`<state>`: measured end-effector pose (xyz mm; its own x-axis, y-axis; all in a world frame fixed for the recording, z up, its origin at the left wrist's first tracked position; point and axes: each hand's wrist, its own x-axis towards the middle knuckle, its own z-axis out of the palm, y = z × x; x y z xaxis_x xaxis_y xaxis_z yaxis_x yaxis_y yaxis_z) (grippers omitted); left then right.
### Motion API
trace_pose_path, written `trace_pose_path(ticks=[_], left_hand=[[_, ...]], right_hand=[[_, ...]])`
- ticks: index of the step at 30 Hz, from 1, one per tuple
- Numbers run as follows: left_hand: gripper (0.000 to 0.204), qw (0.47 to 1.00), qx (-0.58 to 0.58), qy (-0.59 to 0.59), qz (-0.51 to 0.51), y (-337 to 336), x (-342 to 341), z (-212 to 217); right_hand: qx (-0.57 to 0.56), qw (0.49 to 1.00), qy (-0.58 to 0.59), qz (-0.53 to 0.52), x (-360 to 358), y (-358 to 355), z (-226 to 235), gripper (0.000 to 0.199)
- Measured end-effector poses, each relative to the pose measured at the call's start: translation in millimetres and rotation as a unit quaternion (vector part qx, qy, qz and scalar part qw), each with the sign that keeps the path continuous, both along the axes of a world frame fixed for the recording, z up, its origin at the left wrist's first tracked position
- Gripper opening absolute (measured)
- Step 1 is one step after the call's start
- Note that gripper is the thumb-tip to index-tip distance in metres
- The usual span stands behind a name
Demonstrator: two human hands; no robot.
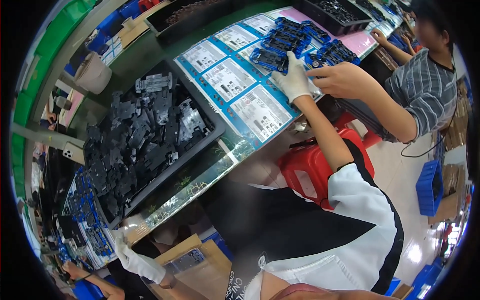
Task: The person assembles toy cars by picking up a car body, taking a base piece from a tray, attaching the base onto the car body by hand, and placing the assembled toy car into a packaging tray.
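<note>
My right hand (294, 82), in a white glove, is over the far part of the table. Its thumb and fingers are around the near end of a blue-and-black toy car chassis (267, 59). Several more such toy chassis (287, 36) lie heaped just beyond, on printed sheets (230, 80). My left hand (135, 261), also gloved, is low at the left by the table's front edge, fingers stretched out and nothing seen in them. Between my hands stands a black tray (212, 135) piled with loose black plastic chassis plates (145, 130).
A co-worker in a striped shirt (425, 95) sits at the right; their bare hand (340, 80) is close beside my right hand. A red stool (320, 165) stands below the table. More blue toy chassis (90, 215) lie left of the tray. Below is an opened cardboard box (185, 260).
</note>
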<state>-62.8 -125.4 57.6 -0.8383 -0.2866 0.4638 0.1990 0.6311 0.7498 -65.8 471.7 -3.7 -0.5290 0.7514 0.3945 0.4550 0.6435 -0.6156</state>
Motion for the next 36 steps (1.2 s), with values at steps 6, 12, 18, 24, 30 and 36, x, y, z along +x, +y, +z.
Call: trace_pose_path(ticks=[6, 12, 18, 24, 30, 36], left_hand=[[0.029, 0.995, 0.092, -0.022, -0.040, 52.9, 25.8, 4.9], [0.032, 0.888, 0.332, -0.076, -0.309, 135.7, 40.4, -1.0], [0.086, 0.569, 0.709, -0.164, -0.382, 202.0, 36.6, -11.6], [0.074, 0.596, 0.740, -0.115, -0.291, 177.8, 30.5, -9.6], [0.072, 0.609, 0.761, -0.080, -0.208, 147.3, 27.6, -10.9], [0.074, 0.549, 0.799, -0.095, -0.227, 137.9, 30.6, -7.1]], right_hand=[[0.064, 0.997, -0.014, 0.038, -17.0, 7.0, -13.5, 0.074], [0.073, 0.985, 0.106, 0.116, 4.4, -54.5, 28.8, 0.072], [-0.051, 0.905, 0.103, 0.409, 37.6, -195.4, 94.6, 0.079], [0.012, 0.774, -0.058, 0.630, 26.6, -263.3, 101.3, 0.096], [0.234, 0.764, -0.018, 0.601, -102.2, -274.2, 113.4, 0.052], [0.345, 0.713, -0.147, 0.593, -194.3, -289.6, 76.6, 0.041]])
